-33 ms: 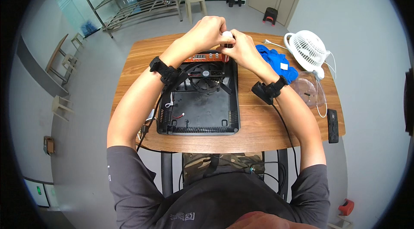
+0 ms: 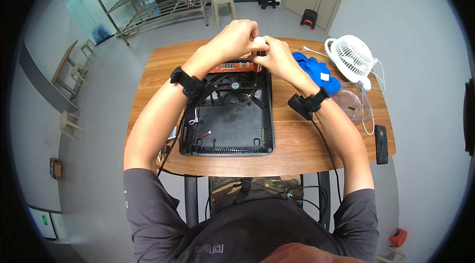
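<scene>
My left hand is closed around the white top of an upright screwdriver. Fingers of my right hand pinch its black handle from the other side. The screwdriver's shaft points down toward the right edge of the black cooling fan; its tip is too small to make out. That fan sits in an open black appliance housing, which looks like an induction cooker base. An orange circuit board lies at the far end of the housing, partly behind my hands. Loose wires show inside.
On the wooden table's right side are a blue cloth, a white fan with its cord, a clear plastic bowl and a black oblong device. Cables run from my wristbands. Stools and a metal shelf stand beyond.
</scene>
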`<state>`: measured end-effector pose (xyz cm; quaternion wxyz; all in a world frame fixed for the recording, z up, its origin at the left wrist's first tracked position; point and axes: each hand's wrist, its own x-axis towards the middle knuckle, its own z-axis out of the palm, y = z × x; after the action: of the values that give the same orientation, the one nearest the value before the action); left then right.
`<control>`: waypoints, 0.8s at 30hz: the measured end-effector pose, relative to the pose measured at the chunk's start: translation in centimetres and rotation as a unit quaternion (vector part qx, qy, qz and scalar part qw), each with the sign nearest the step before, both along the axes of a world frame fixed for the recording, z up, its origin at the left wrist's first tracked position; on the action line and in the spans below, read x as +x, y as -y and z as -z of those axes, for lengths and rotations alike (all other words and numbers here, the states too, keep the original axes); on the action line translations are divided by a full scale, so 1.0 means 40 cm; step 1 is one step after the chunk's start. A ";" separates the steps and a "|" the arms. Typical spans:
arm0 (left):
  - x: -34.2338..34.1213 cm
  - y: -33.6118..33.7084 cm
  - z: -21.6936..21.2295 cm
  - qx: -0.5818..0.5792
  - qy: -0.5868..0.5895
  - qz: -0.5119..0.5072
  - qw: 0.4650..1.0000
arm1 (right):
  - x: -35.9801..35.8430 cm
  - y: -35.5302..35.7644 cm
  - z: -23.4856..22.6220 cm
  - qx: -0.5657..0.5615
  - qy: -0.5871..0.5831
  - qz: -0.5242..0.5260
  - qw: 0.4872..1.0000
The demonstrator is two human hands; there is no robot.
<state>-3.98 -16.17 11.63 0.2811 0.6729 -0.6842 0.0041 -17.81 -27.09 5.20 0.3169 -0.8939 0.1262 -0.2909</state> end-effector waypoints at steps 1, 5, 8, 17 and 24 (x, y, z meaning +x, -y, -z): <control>0.005 -0.001 0.004 -0.007 0.001 0.011 1.000 | -0.001 0.000 -0.002 0.018 -0.003 -0.014 1.000; 0.033 0.004 0.035 -0.077 -0.008 0.106 0.991 | -0.010 0.010 -0.018 0.066 -0.083 -0.082 0.991; 0.031 -0.003 0.033 -0.046 -0.001 0.077 0.996 | 0.002 -0.001 -0.004 0.031 -0.028 -0.063 0.997; -0.012 0.000 -0.010 0.039 0.040 -0.078 0.995 | -0.002 0.006 0.007 0.039 -0.003 0.025 0.999; 0.037 -0.010 0.020 -0.027 -0.005 0.056 0.998 | -0.009 0.004 -0.009 0.070 -0.018 -0.027 0.997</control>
<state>-2.49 -15.77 10.84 0.3025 0.6255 -0.7192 0.0039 -18.15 -27.24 5.56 0.3843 -0.8777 0.1276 -0.2563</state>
